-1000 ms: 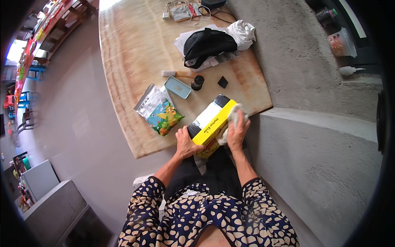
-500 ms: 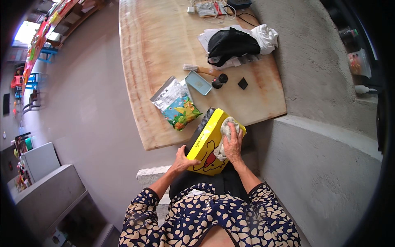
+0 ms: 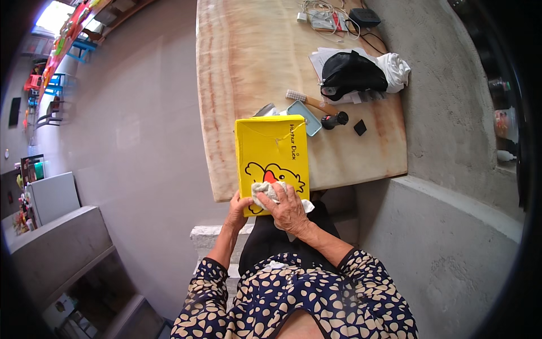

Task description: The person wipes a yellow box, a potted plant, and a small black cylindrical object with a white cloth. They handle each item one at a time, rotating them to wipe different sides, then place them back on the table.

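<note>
I have the yellow rectangular box [image 3: 265, 148], cardboard by its look with a cartoon bird on its broad face, above the black-clad lap [image 3: 323, 223] at the near edge of the cream-and-brown marbled bench [image 3: 243, 62]; I cannot tell whether it touches the bench. My left hand [image 3: 238, 211] is partly closed on the box's lower left edge, thumb in front and fingers hidden behind, so how firm that hold is I cannot judge. My right hand [image 3: 288, 212] is half curled over a crumpled off-white fabric cloth [image 3: 262, 190], holding it against the low part of the box's face. My main worry is tipping: with the only visible grip at one low corner, a hard push off-centre could twist the box out of the left hand. The cloth could snag on the creases near the box's top, and its loose tail by the right edge could get caught. If the box's far end swings, it could shove the silver packet [image 3: 265, 110] peeking out beyond it, or, to its upper right, knock the pale-blue shallow phone case [image 3: 307, 114] and the small dark bottle [image 3: 334, 120].
</note>
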The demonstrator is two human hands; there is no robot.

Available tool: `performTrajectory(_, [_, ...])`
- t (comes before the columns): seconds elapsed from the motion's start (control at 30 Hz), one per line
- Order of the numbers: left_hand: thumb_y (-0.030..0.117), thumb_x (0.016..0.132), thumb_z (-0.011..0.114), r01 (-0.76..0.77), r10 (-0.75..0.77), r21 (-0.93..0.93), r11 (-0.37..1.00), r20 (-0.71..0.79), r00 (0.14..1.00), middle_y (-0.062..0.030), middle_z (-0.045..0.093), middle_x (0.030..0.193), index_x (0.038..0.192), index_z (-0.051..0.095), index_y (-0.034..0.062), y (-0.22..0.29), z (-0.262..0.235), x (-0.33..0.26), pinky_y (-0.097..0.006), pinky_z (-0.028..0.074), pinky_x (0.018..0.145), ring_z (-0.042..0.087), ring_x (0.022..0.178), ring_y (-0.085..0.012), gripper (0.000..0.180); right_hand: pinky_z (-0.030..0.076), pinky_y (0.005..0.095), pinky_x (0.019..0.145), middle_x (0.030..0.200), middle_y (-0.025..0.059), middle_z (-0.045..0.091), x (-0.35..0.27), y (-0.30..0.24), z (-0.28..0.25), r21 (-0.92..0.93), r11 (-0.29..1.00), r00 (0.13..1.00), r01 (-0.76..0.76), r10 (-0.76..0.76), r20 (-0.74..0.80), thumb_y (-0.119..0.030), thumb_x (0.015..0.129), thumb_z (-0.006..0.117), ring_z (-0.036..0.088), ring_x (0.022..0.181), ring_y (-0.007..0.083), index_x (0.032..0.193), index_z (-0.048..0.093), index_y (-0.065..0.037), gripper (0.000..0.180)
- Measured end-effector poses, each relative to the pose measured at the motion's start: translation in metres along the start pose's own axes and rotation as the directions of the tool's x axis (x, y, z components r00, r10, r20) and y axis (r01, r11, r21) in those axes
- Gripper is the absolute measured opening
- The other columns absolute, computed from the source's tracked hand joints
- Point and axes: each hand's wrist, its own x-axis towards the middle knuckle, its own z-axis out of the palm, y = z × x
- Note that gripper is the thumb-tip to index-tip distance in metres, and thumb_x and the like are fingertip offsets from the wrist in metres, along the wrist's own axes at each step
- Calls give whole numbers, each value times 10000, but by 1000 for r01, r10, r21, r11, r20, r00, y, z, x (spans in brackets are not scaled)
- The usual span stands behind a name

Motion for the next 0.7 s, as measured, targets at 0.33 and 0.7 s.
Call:
performTrajectory(0.33, [215,764,644,43,-35,-182,982,45,998,-104,609,1186,1267,488,43,19,-59,44,-425,497,921,606,1065,-259,554,439,441,872,1204,193,426,69,52,8,118,957,953,-267,280,-119,-12,717,639,446,1028,379,1308,516,-208,635])
performTrajectory(0.7, [202,760,657,113,-130,-322,940,-30,991,-64,631,1147,1222,542,86,28,-94,75,-446,456,955,601,1063,-248,490,455,437,863,1205,192,402,13,31,28,175,968,983,-182,173,68,-61,716,680,468,987,377,1306,496,-217,637])
